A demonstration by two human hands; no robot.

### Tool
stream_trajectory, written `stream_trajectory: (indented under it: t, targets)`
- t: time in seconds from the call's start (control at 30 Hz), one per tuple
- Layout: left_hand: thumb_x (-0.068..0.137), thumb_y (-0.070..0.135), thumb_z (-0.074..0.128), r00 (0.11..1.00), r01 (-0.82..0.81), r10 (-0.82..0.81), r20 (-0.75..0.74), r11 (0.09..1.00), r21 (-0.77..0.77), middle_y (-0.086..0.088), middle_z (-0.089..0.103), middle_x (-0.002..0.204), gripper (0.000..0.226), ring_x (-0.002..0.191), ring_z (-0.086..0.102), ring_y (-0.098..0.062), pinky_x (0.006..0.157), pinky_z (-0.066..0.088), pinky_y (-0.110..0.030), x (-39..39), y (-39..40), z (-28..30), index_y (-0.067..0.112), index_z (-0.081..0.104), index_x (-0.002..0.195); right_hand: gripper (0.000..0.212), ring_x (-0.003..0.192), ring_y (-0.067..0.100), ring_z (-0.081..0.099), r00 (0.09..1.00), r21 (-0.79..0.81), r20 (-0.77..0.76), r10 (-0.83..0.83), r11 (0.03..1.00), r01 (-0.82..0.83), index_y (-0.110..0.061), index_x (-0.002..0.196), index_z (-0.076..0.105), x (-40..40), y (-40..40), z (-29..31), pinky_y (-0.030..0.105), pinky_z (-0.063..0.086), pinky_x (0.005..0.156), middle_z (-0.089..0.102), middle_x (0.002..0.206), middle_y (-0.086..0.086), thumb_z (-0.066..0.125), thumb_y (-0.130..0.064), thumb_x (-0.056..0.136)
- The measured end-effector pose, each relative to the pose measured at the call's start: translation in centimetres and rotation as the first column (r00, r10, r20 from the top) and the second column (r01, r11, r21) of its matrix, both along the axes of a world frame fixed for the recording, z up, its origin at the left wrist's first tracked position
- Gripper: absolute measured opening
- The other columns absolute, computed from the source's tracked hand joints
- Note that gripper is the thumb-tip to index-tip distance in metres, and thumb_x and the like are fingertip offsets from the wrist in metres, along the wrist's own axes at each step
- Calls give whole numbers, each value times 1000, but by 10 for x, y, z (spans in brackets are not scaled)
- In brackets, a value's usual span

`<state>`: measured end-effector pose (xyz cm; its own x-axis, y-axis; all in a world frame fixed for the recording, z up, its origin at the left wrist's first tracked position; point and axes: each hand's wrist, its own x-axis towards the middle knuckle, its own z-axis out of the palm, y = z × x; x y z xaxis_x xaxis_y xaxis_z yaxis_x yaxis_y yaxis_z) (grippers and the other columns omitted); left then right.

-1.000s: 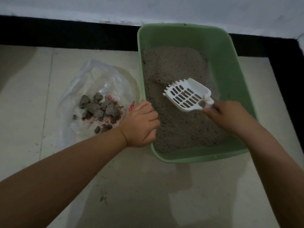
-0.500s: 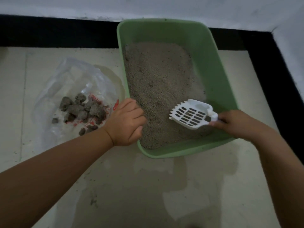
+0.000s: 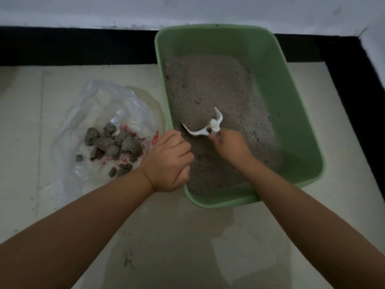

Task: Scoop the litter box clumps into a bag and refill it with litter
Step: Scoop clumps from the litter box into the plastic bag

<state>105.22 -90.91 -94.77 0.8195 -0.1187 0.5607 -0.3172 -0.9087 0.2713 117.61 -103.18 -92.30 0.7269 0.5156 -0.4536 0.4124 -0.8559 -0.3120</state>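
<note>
We dig scoop point(image 3: 205, 127) into litter point(image 3: 208, 88), right hand point(image 3: 231, 146) grasping handle; bag point(image 3: 108, 130) lies left, beside left hand point(image 3: 168, 161) clenched on box point(image 3: 291, 122) rim.

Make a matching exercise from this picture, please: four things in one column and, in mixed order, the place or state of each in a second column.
Things
1. scoop
2. clumps
3. left hand
4. litter box

Places or states
A. lie in the clear plastic bag on the floor
B. green, stands by the wall
C. dug into the litter, held by the right hand
D. curled over the box's near left rim

Pairs: 1-C, 2-A, 3-D, 4-B
</note>
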Motion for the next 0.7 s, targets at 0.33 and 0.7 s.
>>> stream_trajectory:
  t: [0.33,0.7]
  targets:
    - [75,21,37,1000,-29,29,-7,1000,4,-13,48,59,30,70,34,-23,89,34,-40,-1,0,-1,5,54,57,37,95,36,60,991,162,132,-19,987,-3,6,114,54,16,37,-15,32,41,69,62,108,26,37,-23,100]
    - [76,21,35,997,-52,53,-49,998,28,-13,49,59,32,71,34,-24,91,33,-40,-3,-1,1,4,55,58,24,59,19,42,986,321,146,-76,947,26,-3,96,54,28,23,-16,25,17,51,47,68,5,41,-23,98]
